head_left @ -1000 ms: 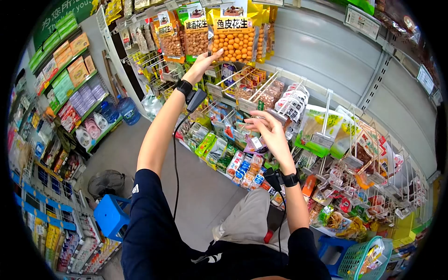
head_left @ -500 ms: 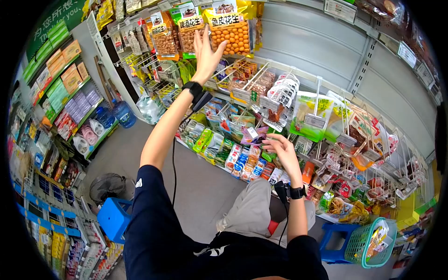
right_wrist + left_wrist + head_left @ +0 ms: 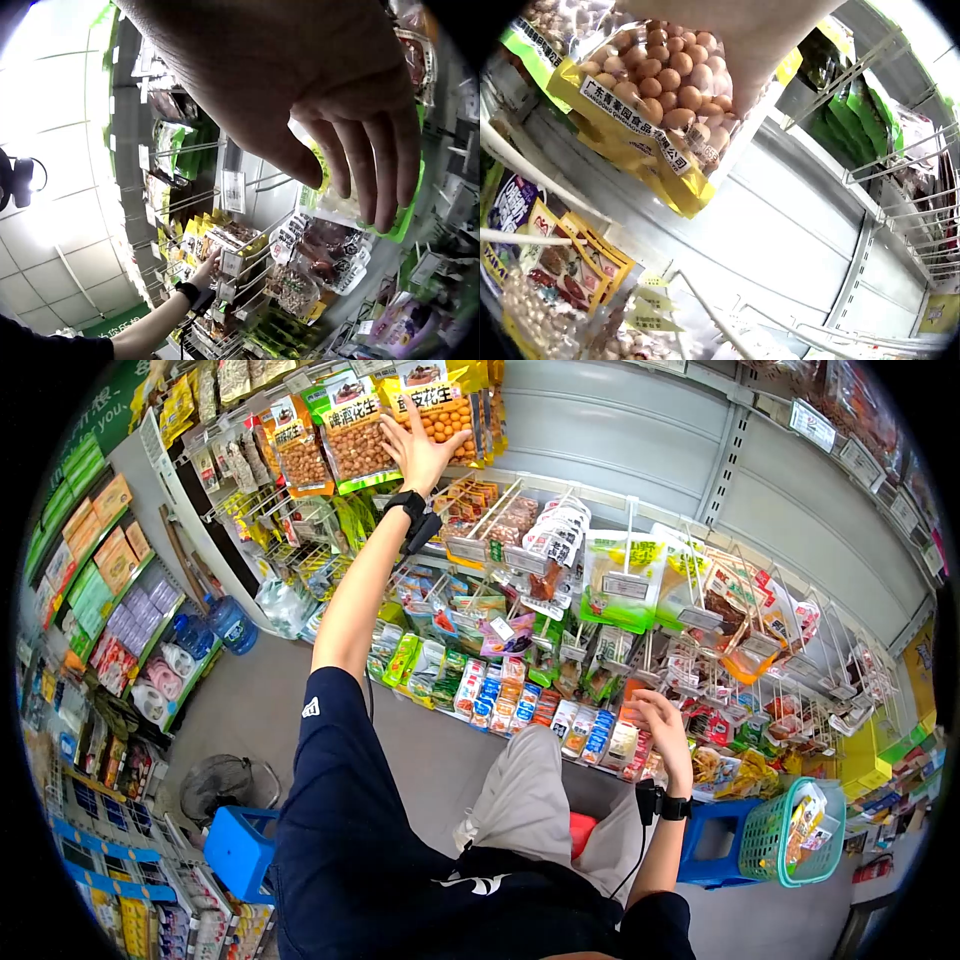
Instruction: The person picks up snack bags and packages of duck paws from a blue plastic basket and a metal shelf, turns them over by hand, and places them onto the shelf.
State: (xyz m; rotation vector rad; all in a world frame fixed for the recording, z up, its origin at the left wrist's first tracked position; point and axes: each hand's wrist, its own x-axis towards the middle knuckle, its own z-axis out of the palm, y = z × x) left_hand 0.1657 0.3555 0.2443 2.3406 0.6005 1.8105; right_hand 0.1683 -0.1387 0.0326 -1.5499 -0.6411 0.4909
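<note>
My left hand (image 3: 422, 458) is raised to the upper hooks, its fingers spread and fairly straight over the front of a yellow bag of coated peanuts (image 3: 452, 422). In the left wrist view, the palm and thumb lie against the clear window of that bag (image 3: 671, 86); the fingertips are out of sight. Left of it hangs a green-topped bag of peanuts (image 3: 355, 450), close by my fingertips, then an orange bag of nuts (image 3: 302, 458). Lower at the right, my right hand (image 3: 662, 728) hovers before the shelves with fingers loosely bent, holding nothing.
Wire hooks with a green-edged clear pouch (image 3: 622, 582) and dark vacuum packs jut out between my hands. Small packets (image 3: 510, 690) line the bottom shelf. At lower right a turquoise basket (image 3: 765, 845) stands beside a blue stool (image 3: 705, 840); another blue stool (image 3: 240, 850) is at left.
My left hand has risen from the yellow bag's lower edge onto its front, fingers spreading. My right hand has come down and rightward, and the head view has swung right.
</note>
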